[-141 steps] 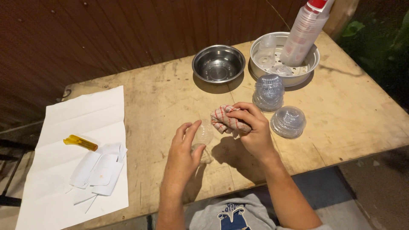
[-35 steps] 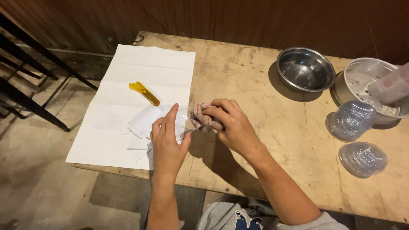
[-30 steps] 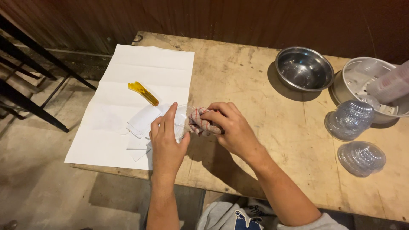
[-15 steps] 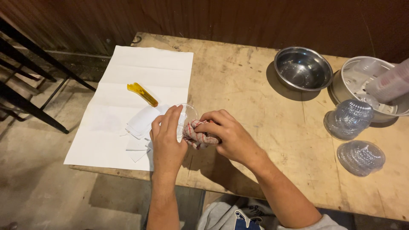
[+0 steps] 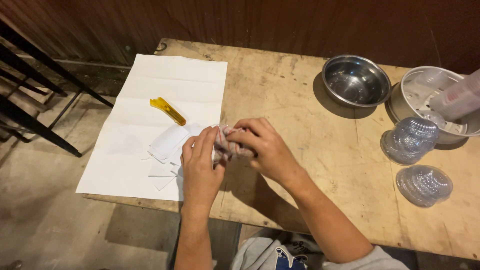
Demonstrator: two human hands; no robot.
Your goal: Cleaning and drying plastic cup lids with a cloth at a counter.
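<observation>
The left hand and the right hand are meeting over the near edge of a worn, scuffed wooden table, both closing around a soft, crumpled cloth with pale fabric and thin red stripes. The right hand is curling over the top of the cloth, fingers bunched and gripping it; the left hand is cupping it from the side with fingers pressed together and wrapped round. Whether something clear is tucked inside the cloth cannot be told.

Just beside the left hand, a large creased sheet of white paper is lying flat, overhanging the table's left edge. On it a translucent yellow plastic utility knife is resting at a slant, near a loose stack of small white paper slips.

Well apart to the right, a shiny round steel bowl is sitting near a wider dull-metal basin with a pale plastic bottle leaning in it. Two stacks of ribbed, clear plastic dome lids are lying just in front of the basin.
</observation>
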